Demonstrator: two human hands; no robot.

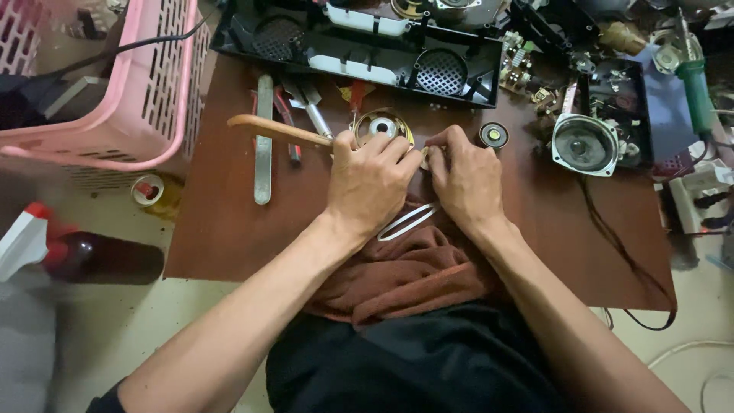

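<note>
Speaker magnet (380,126), a round gold-rimmed part with a silvery centre, sits on the brown desk (229,222) just beyond both hands, near the middle of the desk's far half. Largest around it is the pink basket (145,84) at the left edge, then the long black speaker housing (359,57) lying open along the far side, its two round grilles facing up. A loose speaker cone (585,144) rests to the right, probably set aside within reach. A brown cloth (405,271) drapes over the near edge under the wrists. The left hand (371,183) has its fingers closed around a wooden-handled tool (271,130), whose handle juts left, seemingly for leverage. The right hand (466,180) has its fingers curled tight, pinching something small that I cannot make out. A small black ring (494,135) lies just beside it.
</note>
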